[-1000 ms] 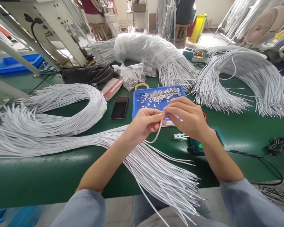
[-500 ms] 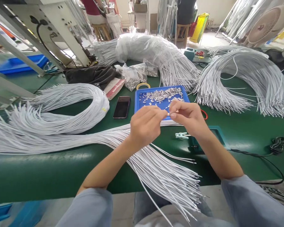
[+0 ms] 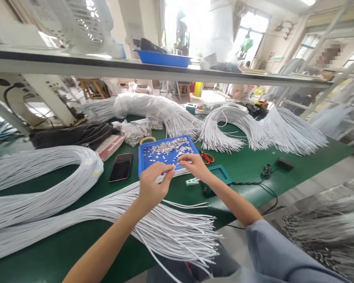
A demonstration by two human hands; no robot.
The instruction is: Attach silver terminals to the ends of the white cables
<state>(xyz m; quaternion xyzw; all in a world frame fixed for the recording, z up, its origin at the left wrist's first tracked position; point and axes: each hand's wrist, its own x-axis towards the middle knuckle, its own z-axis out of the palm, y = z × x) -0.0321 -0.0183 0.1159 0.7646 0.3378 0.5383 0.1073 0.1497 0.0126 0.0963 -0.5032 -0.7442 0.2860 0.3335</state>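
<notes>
My left hand is closed in a pinch at the near edge of the blue tray, a tiny pale bit showing at its fingertips. My right hand has its fingers bent together over the tray's near right part; whatever they hold is too small to make out. Many small silvery metal pieces lie scattered in the tray. Below my hands, a bundle of white wires fans out toward the table's front edge. A few wires pass under my left hand beside the tray.
A phone and a looped white wire bundle lie left. Red-handled scissors, a pale green clip and a teal tray are right. More wire bundles lie behind, under a shelf.
The view has tilted up and swung, bringing in the shelf and more of the right side. My fingertips, close together before, are now slightly apart, the right ones over the tray.
</notes>
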